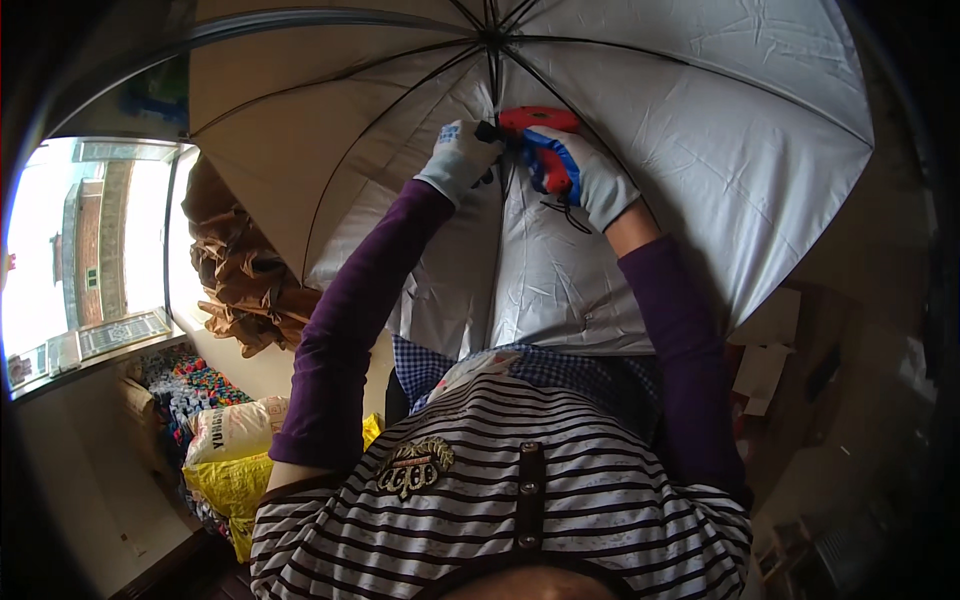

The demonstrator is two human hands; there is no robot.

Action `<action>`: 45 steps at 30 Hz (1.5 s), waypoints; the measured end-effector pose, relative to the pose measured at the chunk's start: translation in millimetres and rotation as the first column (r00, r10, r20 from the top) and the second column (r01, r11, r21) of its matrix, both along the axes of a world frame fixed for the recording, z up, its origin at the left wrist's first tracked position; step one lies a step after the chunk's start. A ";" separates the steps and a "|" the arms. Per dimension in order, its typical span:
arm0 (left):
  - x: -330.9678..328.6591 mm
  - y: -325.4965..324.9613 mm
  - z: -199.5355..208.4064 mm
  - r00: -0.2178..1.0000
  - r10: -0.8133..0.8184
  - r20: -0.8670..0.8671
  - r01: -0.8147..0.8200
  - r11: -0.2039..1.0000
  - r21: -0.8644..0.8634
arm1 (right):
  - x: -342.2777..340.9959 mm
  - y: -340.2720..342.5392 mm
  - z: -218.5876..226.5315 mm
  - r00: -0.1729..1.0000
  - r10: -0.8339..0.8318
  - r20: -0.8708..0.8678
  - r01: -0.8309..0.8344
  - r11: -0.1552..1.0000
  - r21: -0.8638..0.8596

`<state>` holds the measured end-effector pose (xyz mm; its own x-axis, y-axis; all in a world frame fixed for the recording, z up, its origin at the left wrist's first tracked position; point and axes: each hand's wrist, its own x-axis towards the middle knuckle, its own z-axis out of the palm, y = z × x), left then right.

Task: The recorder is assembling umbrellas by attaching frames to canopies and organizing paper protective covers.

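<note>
An open umbrella (pixel 780 130) with silver-grey lining spreads in front of me, its dark ribs meeting at a black hub (pixel 493 38). My right hand (pixel 590 180), in a white glove with a blue palm, is wrapped round the handle of a red pistol-shaped hand tool (pixel 540 121). A black cord loop hangs below that handle. The tool's front end points left, toward my left hand (pixel 460 160), which wears a matching glove. Those left fingers are closed beside the rib running toward me, around a small dark part. Its exact kind is hidden by the glove.
Crumpled brown cloth (pixel 245 265) hangs at the left beside a bright window (pixel 110 230). Below it lie a white-and-yellow sack (pixel 235 440) and a multicoloured fabric pile (pixel 195 390). Blue checked cloth (pixel 600 375) covers my lap. Pale cartons (pixel 765 345) stand at the right.
</note>
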<state>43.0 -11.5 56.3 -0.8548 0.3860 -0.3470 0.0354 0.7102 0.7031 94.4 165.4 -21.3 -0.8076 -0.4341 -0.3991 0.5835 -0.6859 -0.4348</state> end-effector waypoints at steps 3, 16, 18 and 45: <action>0.6 3.7 -26.1 0.984 0.006 -0.181 -0.029 0.992 -0.125 | 5.9 1.8 9.6 1.000 0.015 0.000 -0.015 0.970 0.241; -72.2 -34.8 50.0 0.716 -0.288 -0.636 -0.088 0.866 -0.492 | 66.8 6.5 40.7 0.969 -0.101 -0.226 0.146 0.970 0.192; -93.9 -42.0 67.6 0.744 -0.349 -0.570 -0.074 0.805 -0.589 | 47.0 6.4 29.4 0.892 -0.303 -0.337 0.375 0.911 0.174; -21.4 20.4 -45.8 0.856 -0.012 -0.518 -0.062 0.990 -0.124 | 18.2 -13.3 11.7 0.828 -0.378 -0.413 0.522 0.788 0.327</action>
<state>21.6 8.9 10.5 -0.9334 0.3443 0.1007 0.3479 0.8001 0.4887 112.6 152.1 -9.5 -0.9765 0.1577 -0.1472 0.0372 -0.5490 -0.8350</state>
